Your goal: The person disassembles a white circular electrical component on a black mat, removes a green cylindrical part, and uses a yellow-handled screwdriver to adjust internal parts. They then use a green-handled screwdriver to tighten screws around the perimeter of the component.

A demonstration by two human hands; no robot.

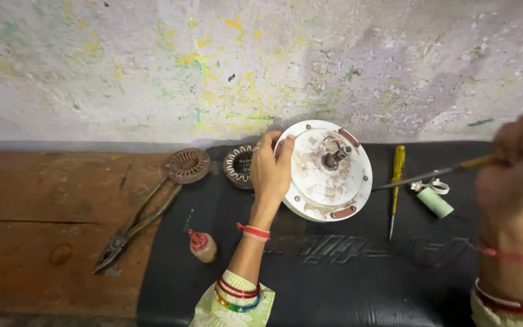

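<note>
My left hand (269, 169) grips the left rim of a round white motor housing (328, 181), holding it tilted on edge on a black mat (334, 266). A short shaft and some wires stick out of its centre. My right hand (516, 169), blurred at the right edge, holds a long thin screwdriver (425, 175) whose tip points toward the right side of the housing. A yellow-handled screwdriver (396, 181) lies on the mat just right of the housing.
A wound stator (239, 165) and a rusty toothed ring (187, 165) lie left of the housing. Rusty pliers (134, 227) rest on the brown bench. A small red-capped bottle (203, 245) lies on the mat. A pale green cylinder (435, 202) sits at right. A paint-flecked wall stands behind.
</note>
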